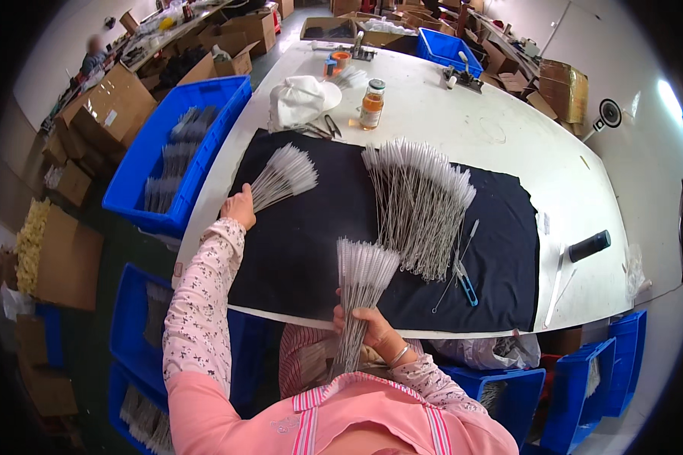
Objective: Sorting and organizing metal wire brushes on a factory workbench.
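My right hand point(370, 326) is wrapped round the wire stems of a bundle of straw brushes point(366, 269), held upright close to my body with the white bristles on top. At the table's left edge, my left hand point(240, 207) grips the stem ends of a smaller bundle of brushes point(284, 176). Its bristles fan out over the black cloth point(296, 258). A big pile of the same brushes point(421, 205) lies on the cloth right of centre, bristles away from me and looped ends nearer. Blue-handled pliers point(465, 284) and a few single brushes lie beside that pile.
On the white table point(508, 129) stand a jar of amber liquid point(372, 105), a white cap point(300, 101), scissors point(332, 126) and a black cylinder point(589, 246). A blue crate point(176, 216) with brush bundles adjoins the left edge. More blue crates point(501, 379) sit below the table.
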Tool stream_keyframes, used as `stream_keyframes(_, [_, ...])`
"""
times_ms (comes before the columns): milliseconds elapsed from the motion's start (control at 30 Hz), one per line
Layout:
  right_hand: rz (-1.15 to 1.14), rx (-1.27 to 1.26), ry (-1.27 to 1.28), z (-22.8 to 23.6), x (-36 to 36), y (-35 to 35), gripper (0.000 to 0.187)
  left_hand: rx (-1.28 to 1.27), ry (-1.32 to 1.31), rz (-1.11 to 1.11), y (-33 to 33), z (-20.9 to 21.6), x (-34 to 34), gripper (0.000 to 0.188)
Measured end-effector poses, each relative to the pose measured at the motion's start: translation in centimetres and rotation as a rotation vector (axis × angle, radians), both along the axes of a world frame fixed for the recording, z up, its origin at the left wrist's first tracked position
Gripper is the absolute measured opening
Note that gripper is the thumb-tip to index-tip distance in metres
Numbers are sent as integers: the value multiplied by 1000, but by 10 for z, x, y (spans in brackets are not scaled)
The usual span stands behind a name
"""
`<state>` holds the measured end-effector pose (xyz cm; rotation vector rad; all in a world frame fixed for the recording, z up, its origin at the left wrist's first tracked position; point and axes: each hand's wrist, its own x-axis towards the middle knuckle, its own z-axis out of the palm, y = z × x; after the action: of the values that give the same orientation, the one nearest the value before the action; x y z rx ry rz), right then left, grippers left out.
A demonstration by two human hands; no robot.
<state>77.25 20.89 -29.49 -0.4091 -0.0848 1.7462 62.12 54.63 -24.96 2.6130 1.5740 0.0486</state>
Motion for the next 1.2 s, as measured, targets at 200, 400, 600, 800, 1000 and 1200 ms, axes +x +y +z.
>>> stream_keyframes(200, [-14,-4,-52,-4,-1,-1,62,-62,-74,43,0,9,-2,39])
stream_keyframes(400, [-27,-25,-52,-3,-2,-5,60,-16,-250,167,8,12,-19,47])
stream_keyframes(600, [-10,-116,-64,-3,-2,-5,55,168,-472,305,9,28,-53,62])
stream_keyframes(800, [-199,-278,-320,30,-4,14,22,-368,-791,154,-90,85,-55,37])
stream_keyframes(1000, [-290,-303,-476,74,-29,41,15,-940,-1049,217,-221,63,-45,37])
stream_keyframes(1200, [-433,-176,-464,61,-59,36,23,-866,-1318,155,-284,8,-28,26])
